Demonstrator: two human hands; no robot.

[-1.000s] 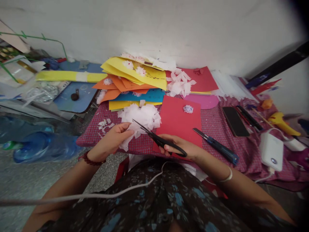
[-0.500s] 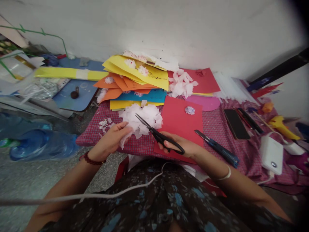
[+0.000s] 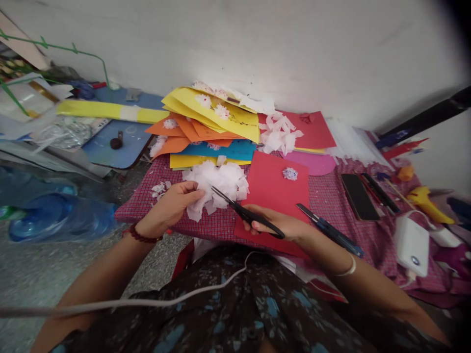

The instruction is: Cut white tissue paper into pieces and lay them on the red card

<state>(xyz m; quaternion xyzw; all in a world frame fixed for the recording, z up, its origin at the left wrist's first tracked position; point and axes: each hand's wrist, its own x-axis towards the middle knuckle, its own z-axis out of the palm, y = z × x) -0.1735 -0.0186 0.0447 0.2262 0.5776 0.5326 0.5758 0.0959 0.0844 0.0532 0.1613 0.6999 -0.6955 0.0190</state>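
In my right hand are black-handled scissors, their blades nearly closed and pointing up-left over the pile of white tissue paper pieces. The thumb and fingers of my left hand pinch together at the pile's left edge. A white tissue piece hangs just below those fingertips; where it is gripped is partly hidden. Under my right hand lies a red paper sheet bearing a small speckled white-and-purple tuft.
A utility knife with its blade out lies right of my right hand. Beyond it are a phone and a white power bank. Coloured paper sheets are stacked behind the pile. A white cable crosses my front.
My left hand has moved slightly up and right toward the tissue pile, with the tissue piece now against the pile's edge. The scissors have shifted slightly right and down, their blades closer together.
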